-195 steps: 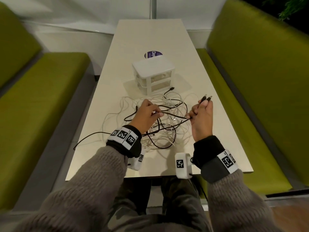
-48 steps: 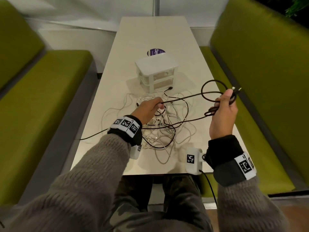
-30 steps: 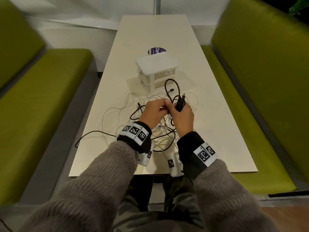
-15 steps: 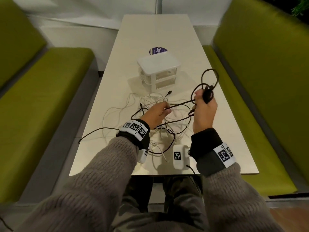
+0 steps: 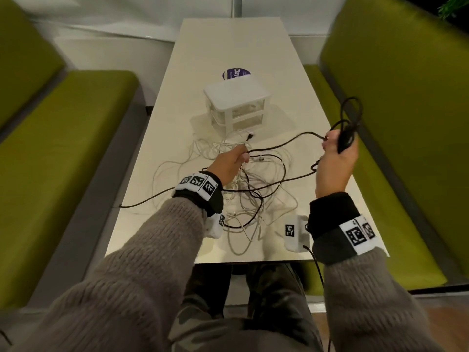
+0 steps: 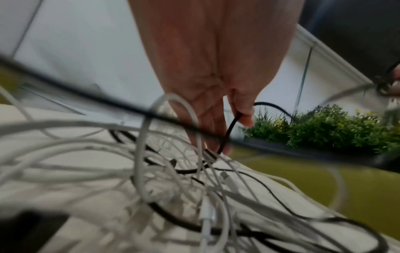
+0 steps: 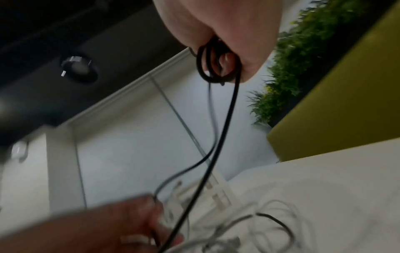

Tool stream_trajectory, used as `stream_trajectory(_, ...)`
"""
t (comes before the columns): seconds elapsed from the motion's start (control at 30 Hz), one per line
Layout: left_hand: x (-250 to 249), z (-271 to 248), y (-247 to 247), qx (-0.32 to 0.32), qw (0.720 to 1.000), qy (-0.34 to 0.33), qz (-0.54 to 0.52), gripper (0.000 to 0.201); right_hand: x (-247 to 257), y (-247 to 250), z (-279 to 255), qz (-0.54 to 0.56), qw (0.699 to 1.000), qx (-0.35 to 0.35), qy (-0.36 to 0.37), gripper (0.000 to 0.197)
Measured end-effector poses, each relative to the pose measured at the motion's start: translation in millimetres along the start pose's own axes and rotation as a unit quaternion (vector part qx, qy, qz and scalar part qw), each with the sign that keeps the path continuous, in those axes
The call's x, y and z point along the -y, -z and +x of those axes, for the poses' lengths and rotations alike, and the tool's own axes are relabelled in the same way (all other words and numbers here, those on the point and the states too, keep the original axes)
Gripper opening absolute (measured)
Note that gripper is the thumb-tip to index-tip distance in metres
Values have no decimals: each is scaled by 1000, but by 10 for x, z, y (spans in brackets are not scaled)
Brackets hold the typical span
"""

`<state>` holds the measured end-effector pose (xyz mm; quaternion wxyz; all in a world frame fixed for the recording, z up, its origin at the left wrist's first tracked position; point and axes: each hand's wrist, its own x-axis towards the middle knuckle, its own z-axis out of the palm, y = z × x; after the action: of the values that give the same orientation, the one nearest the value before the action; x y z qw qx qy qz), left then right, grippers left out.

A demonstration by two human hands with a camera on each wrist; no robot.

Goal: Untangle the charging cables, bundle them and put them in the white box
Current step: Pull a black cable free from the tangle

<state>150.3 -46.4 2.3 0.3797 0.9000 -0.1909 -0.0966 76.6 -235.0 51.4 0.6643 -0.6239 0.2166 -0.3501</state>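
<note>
The right hand (image 5: pixel 335 161) gripped a few coils of the black cable (image 5: pixel 279 146); the left hand (image 5: pixel 229 163) pinched its slack. White cables (image 5: pixel 243 219) lay tangled on the counter (image 5: pixel 228 41), the white box (image 5: pixel 236 97) unfilled.

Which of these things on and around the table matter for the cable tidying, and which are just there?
Part of the job:
black cable, held by right hand and left hand
white cables
white box

Just there:
purple sticker
green benches
plants
</note>
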Motion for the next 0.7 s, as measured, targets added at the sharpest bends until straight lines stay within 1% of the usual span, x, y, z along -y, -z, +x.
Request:
stream_trajectory(0.07,-69,-10,22,-7,999,-19,-33,19,-133,-41,-59,-51,998,47,4,12)
stream_trajectory(0.17,-156,-11,34,-17,997,-24,-67,16,-217,-169,-163,-104,990,91,20,18)
stream_trajectory(0.23,-187,-30,28,-22,996,-28,-83,18,-249,-276,-243,-138,981,133,26,18)
stream_trajectory(0.3,-230,-53,43,-30,992,-32,-121,24,-279,-355,-314,-172,971,166,23,21)
stream_trajectory(0.37,-264,-69,73,-36,987,-49,-149,29,-294,-397,-366,-174,970,169,3,24)
stream_trajectory(0.43,-261,-78,71,-31,989,-73,-126,25,-308,-407,-398,-154,974,162,-29,20)
stream_trajectory(0.5,-258,-86,47,-29,991,-86,-97,22,-303,-420,-445,-126,974,179,-52,12)
stream_trajectory(0.6,-297,-102,30,-34,987,-105,-114,19,-276,-416,-473,-88,974,205,-44,10)
stream_trajectory(0.67,-283,-114,34,-25,988,-104,-115,21,-217,-389,-438,-121,969,215,-23,21)
stream_trajectory(0.7,-255,-117,42,-19,989,-96,-112,24,-197,-376,-417,-145,965,218,-8,23)
